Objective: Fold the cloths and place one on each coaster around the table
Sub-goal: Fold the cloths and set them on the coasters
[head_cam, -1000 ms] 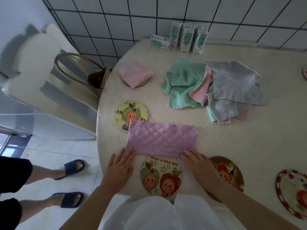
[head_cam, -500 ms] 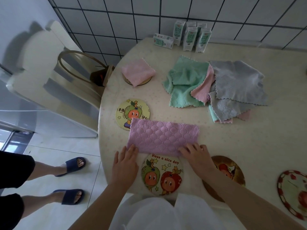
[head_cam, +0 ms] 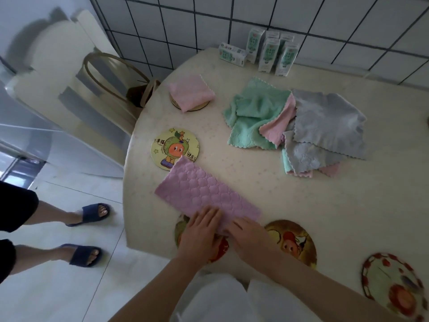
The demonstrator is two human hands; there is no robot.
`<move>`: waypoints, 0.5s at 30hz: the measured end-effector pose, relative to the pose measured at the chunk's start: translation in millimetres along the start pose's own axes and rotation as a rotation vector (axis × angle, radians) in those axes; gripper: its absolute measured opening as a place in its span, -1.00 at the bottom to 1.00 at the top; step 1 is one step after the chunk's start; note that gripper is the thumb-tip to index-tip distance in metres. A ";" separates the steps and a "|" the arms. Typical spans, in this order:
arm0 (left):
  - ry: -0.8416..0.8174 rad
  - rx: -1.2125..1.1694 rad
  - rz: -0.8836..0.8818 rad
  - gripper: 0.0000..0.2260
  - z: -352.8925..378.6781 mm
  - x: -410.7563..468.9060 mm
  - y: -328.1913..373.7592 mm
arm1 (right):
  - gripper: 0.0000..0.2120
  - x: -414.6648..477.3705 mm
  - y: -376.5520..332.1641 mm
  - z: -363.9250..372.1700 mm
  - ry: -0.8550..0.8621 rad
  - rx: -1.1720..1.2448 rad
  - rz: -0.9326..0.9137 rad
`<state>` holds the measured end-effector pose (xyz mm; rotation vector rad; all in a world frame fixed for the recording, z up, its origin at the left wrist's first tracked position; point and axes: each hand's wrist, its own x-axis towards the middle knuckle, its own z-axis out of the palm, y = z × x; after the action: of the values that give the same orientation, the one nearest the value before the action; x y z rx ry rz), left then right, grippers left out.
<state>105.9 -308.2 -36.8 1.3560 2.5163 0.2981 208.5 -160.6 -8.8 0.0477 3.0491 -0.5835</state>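
Note:
A purple quilted cloth [head_cam: 204, 194], folded into a long strip, lies slantwise on the table [head_cam: 301, 205]; its far corner overlaps the yellow cartoon coaster [head_cam: 173, 145]. My left hand [head_cam: 202, 231] rests with fingers flat on the strip's near end. Beside it, my right hand [head_cam: 248, 238] pinches the near edge. Both hands cover most of the fruit coaster [head_cam: 180, 228]. A folded pink cloth [head_cam: 191, 91] sits on a far coaster [head_cam: 197, 108]. Unfolded green [head_cam: 253, 112], grey [head_cam: 325, 117] and pink cloths lie heaped mid-table.
A brown coaster [head_cam: 294, 242] and a red-rimmed coaster [head_cam: 394, 282] lie at the near right edge. Milk cartons [head_cam: 271, 52] stand by the tiled wall. A chair [head_cam: 92, 89] stands left of the table, where a person's feet in blue slippers [head_cam: 88, 214] are.
The purple strip has swung from lying crosswise to slanting, its left end now further from me. Both hands have come together at its near end.

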 end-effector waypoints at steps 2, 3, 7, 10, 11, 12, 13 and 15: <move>0.011 -0.014 -0.035 -0.51 6.4 -6.0 12.2 | -0.82 -3.4 -4.8 -7.1 -0.038 0.111 -0.073; 0.030 -0.018 -0.037 -0.51 8.3 -9.2 16.3 | -0.85 -5.6 -5.3 -10.1 -0.076 0.163 -0.119; 0.107 -0.023 -0.002 -0.54 16.3 -24.6 20.3 | -0.75 -7.2 12.8 -25.5 -0.178 0.198 -0.197; 0.080 0.012 0.046 -0.53 17.8 -36.5 19.8 | -0.77 5.4 38.2 -28.3 -0.111 -0.045 -0.350; 0.061 0.005 0.062 -0.53 19.1 -39.9 19.0 | -0.66 10.5 46.1 -27.6 -0.145 -0.086 -0.364; 0.025 -0.002 0.066 -0.48 18.8 -43.0 19.0 | -0.51 15.9 54.7 -23.8 -0.192 -0.100 -0.377; -0.020 -0.006 0.059 -0.43 17.7 -46.0 19.3 | -0.38 20.3 61.9 -21.4 -0.257 -0.122 -0.397; -0.040 -0.036 0.068 -0.42 19.0 -51.0 17.3 | -0.30 26.4 73.2 -17.0 -0.358 -0.204 -0.475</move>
<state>152.5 -340.6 -42.6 1.4222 2.4247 0.3248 184.3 -85.8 -21.1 -0.7184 2.7406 -0.2510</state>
